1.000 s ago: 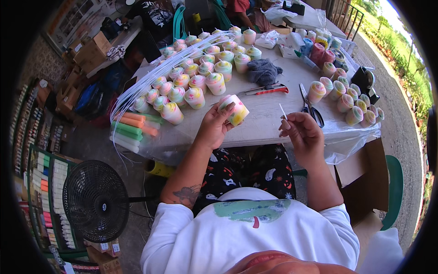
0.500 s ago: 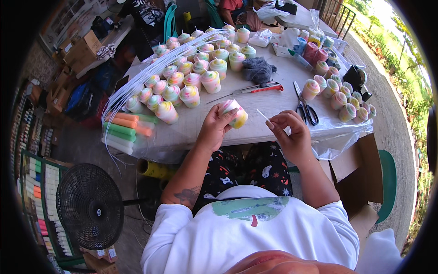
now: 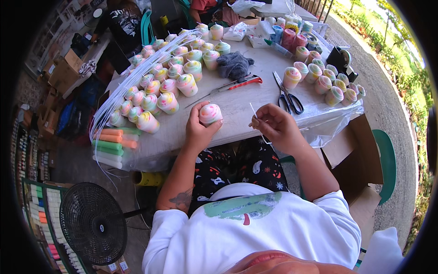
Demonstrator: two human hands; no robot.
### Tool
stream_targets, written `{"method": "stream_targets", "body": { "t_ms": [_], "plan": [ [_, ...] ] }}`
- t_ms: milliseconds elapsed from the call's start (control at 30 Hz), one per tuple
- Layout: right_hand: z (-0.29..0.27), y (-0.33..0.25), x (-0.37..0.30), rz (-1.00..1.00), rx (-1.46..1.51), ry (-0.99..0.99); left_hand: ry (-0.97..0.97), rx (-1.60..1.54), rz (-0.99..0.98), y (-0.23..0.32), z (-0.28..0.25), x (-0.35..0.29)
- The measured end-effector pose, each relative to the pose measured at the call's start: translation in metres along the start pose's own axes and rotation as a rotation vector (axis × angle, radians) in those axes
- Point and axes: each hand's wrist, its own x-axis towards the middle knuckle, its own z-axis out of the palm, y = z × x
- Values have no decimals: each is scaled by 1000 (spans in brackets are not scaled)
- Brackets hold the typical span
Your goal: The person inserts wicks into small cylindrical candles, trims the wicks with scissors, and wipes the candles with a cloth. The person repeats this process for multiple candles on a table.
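Observation:
My left hand point(image 3: 200, 126) is wrapped round a pastel swirl-topped candle point(image 3: 210, 113), its pink and white top turned up toward me with no wick visible in it. To the right, my right hand point(image 3: 275, 125) pinches a thin white wick point(image 3: 253, 110) between thumb and fingers, apart from the candle. The wick sticks out above and below the fingers. Long white wicks point(image 3: 119, 93) lie in a bundle across rows of similar candles point(image 3: 168, 103) at the left. Beyond my hands are a red-handled cutter point(image 3: 246, 82), black-handled scissors point(image 3: 290, 101) and a grey cloth point(image 3: 234, 65).
More candles point(image 3: 323, 84) stand on the right of the table point(image 3: 232, 102), near a tape dispenser point(image 3: 341, 62). Coloured stick candles point(image 3: 109, 145) lie at the left edge. A black fan point(image 3: 93, 223) and an open cardboard box point(image 3: 360, 153) flank me. Other people sit beyond.
The candle in my left hand has been turned from its side so its top faces me. My right hand has tilted the wick more upright. The whole view has shifted.

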Motion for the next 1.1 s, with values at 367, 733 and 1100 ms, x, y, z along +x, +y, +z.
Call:
{"method": "stream_targets", "body": {
  "t_ms": [367,733,1100],
  "plan": [
    [61,5,92,170,415,-421,-445,-775,-175,31,-37,-60],
    [21,55,146,-151,-991,-133,-433,-818,-98,25,-48,-77],
    [-50,89,112,-226,-1417,150,-141,-1022,-132,14,-50,-63]
  ]
}}
